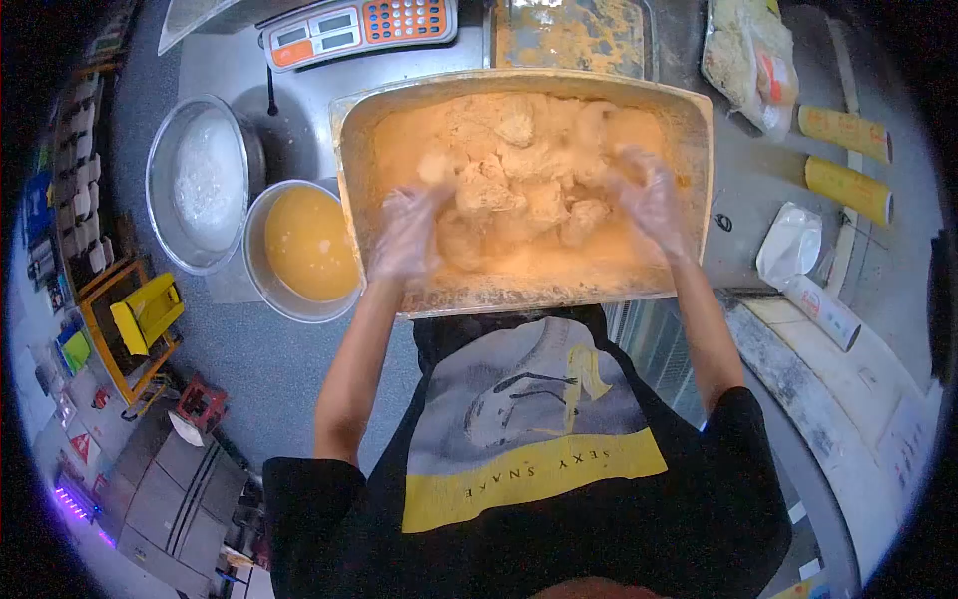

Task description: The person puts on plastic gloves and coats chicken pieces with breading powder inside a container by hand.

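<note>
A large rectangular tub [524,299] holds orange powder and several lumpy coated pieces [489,185] heaped in its middle. My left hand [407,232], in a clear glove, is over the left part of the tub, beside the heap; its fingers are blurred by motion. At the right side of the heap is my right hand [651,200], also gloved, with fingers apart and nothing visible held in it. Whether the left fingers touch any piece cannot be made out.
Left of the tub stand a pot of yellow liquid [309,245] and a metal bowl of white contents [208,180]. Behind are a scale [359,32] and a powder-smeared tray [571,38]. Rightward lie a plastic bag [748,60], yellow rolls [848,190] and a white scoop [788,243].
</note>
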Available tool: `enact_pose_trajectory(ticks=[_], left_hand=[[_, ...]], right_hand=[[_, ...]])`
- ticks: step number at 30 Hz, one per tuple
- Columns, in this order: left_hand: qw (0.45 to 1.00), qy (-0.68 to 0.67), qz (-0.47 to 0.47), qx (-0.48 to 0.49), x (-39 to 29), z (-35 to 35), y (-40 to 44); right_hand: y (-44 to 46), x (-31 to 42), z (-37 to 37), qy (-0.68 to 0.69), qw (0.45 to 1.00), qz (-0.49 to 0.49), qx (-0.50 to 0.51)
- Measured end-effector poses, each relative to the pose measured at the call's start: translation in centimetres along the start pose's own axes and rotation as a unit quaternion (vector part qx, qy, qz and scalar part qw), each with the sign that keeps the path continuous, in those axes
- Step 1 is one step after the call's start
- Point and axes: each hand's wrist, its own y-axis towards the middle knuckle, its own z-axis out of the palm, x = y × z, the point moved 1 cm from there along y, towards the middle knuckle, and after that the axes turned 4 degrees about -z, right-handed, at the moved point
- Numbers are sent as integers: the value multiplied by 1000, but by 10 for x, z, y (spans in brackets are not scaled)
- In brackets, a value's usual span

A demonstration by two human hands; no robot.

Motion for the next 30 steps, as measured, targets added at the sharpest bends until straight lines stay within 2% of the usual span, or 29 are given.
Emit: enact_pose_trajectory(ticks=[1, 3, 4, 5, 6, 7, 8, 9, 10, 11, 12, 13, 15, 16, 17, 18, 19, 20, 22, 23, 24, 25, 26, 27, 28, 30], left_hand=[[1000, 1, -2, -2, 5, 12, 4], [978, 7, -5, -211, 22, 37, 31], [978, 9, -4, -210, 14, 31, 43], [934, -262, -134, -201, 5, 26, 62], [804, -510, -251, -174, -5, 20, 73], [806, -508, -248, -176, -13, 7, 76], [841, -477, -227, -117, -21, -5, 81], [870, -443, -208, -54, -28, -8, 82], [870, -445, -209, -52, -30, -5, 89], [852, -499, -158, -15, -30, -3, 103], [829, -548, -107, 23, -33, -3, 109], [828, -549, -109, 24, -37, 1, 111], [782, -616, -84, -28, -48, 8, 111], [781, -617, -86, -24, -50, 12, 107], [753, -644, -131, -31, -52, 18, 101], [723, -667, -176, -39, -52, 20, 99], [724, -665, -179, -36, -40, 16, 92], [784, -579, -218, 52, -18, 8, 80], [830, -480, -247, 141, -5, -10, 64], [873, -418, -230, 99, -7, -15, 47], [892, -387, -219, 77, 2, -2, 43], [910, -354, -209, 55, 11, 10, 39], [963, -242, -111, 35, 34, 62, 42], [992, -123, -9, 15, 45, 91, 43], [992, -123, -8, 18, 31, 69, 40], [941, -243, -106, 210, 0, 28, 36]], right_hand=[[-7, -40, 3, 80, 995, 60, 11], [11, -61, 9, 161, 980, 115, 20], [28, -49, 18, 196, 965, 173, -2], [42, -35, 25, 212, 957, 199, -14], [56, -21, 32, 228, 947, 225, -26], [66, -11, 40, 229, 942, 244, 4], [75, -2, 46, 230, 936, 263, 35], [77, 2, 56, 230, 935, 266, 34], [77, 2, 66, 272, 913, 305, 17], [81, 1, 72, 311, 888, 339, -1], [82, 8, 72, 311, 888, 340, 1], [79, 23, 68, 357, 849, 389, 8], [67, 15, 76, 401, 804, 440, 14], [51, -11, 90, 471, 794, 382, 45], [39, -29, 93, 538, 777, 319, 77], [33, -36, 84, 538, 776, 319, 78], [24, -40, 73, 471, 819, 316, 88], [12, -44, 60, 402, 855, 313, 96], [-2, -37, 29, 251, 915, 296, 109], [-4, -30, 20, 211, 926, 290, 113], [-4, -17, 10, 171, 936, 285, 117], [3, 5, 2, 67, 923, 326, 193], [1, 12, 5, 16, 910, 346, 228], [-1, 19, 8, -35, 892, 364, 266], [-8, 18, 19, -51, 876, 376, 298], [-7, 11, 26, -73, 859, 384, 330]])
